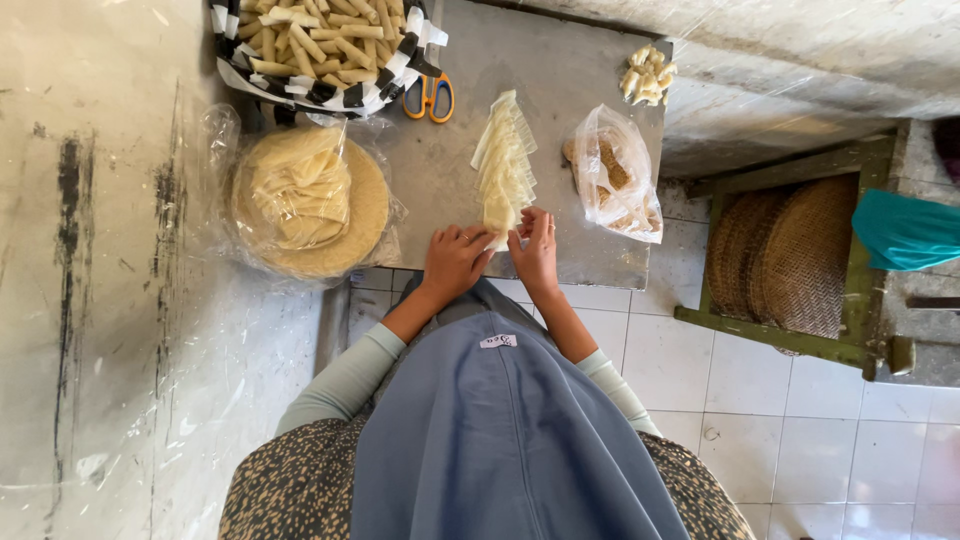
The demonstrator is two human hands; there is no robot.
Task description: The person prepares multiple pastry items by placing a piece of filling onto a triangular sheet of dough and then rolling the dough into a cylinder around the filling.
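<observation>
A row of pale, thin pastry wrappers (pixel 505 155) lies overlapped on the grey table (pixel 560 70). My left hand (pixel 455 262) and my right hand (pixel 535 252) meet at the near end of that row, with fingertips pinching the nearest wrapper (pixel 497 215) from both sides. Both hands rest close to the table's front edge. My forearms in light green sleeves reach up from a blue cloth that covers my front.
A round woven tray (pixel 375 205) in clear plastic holds folded wrappers at the left. A black-and-white lined basket (pixel 400 65) of rolled sticks sits at the back, orange-handled scissors (pixel 430 97) beside it. A plastic bag of brown filling (pixel 615 180) lies right, small pieces (pixel 647 75) beyond. A green woven chair (pixel 790 260) stands on the tiled floor.
</observation>
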